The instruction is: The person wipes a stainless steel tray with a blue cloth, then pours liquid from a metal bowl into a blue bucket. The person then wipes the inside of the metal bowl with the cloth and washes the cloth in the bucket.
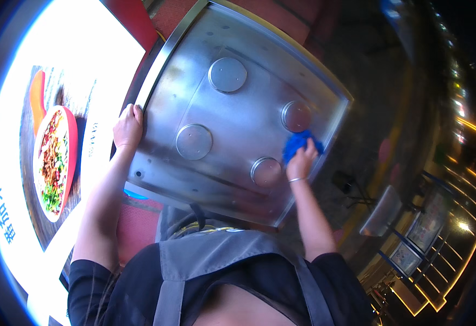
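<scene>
A stainless steel counter top [238, 110] with a raised rim lies before me, and several round metal lids, one of them a lid [227, 75] at the upper middle, are set in it. On the left, my left hand [128, 127] grips the counter's rim, with the fingers curled over the edge. My right hand [302, 161] presses a blue cloth [297, 146] on the steel surface, just below the right-hand lid [296, 116] and near the right rim. A small dark hole [138, 174] shows at the counter's lower left corner.
A bright lit panel [95, 45] with a picture of a food bowl stands close on my left. Red paving [138, 228] shows below the counter. Off to the right are a pale table [381, 212] and picture boards [405, 258] on dark ground.
</scene>
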Tool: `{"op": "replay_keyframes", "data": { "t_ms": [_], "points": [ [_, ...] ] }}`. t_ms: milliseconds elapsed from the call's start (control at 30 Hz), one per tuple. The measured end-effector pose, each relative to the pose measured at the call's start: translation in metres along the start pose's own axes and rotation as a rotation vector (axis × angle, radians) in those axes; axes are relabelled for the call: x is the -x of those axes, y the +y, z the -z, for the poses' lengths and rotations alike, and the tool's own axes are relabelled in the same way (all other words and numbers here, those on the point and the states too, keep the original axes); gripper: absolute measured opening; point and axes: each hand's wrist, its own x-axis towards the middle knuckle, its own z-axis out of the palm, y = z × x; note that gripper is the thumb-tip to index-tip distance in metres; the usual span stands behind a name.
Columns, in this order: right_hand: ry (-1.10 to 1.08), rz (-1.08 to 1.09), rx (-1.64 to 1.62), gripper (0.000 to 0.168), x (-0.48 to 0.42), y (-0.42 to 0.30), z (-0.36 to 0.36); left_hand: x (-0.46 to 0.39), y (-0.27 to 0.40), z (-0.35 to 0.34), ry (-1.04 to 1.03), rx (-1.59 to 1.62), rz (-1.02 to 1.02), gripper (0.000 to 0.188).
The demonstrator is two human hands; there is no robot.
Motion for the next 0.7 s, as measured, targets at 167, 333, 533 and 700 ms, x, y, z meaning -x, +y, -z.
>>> {"op": "replay_keyframes", "data": {
  "t_ms": [167,333,533,700],
  "points": [
    [-0.185,0.029,-0.540,0.032,-0.014,-0.063,0.023,-0.001,0.001,-0.002,0.003,0.001,-0.020,0.037],
    [0.110,-0.124,-0.601,0.032,-0.109,-0.046,0.043,0.001,-0.002,0.000,0.043,-0.006,-0.044,0.038],
    [-0.068,0.226,0.111,0.023,-0.144,-0.095,0.004,0.000,0.002,0.002,0.019,0.014,-0.029,0.039],
    [-0.161,0.556,0.158,0.017,-0.060,-0.082,0.024,0.002,0.004,0.005,0.007,0.009,-0.013,0.040]
  ]
}}
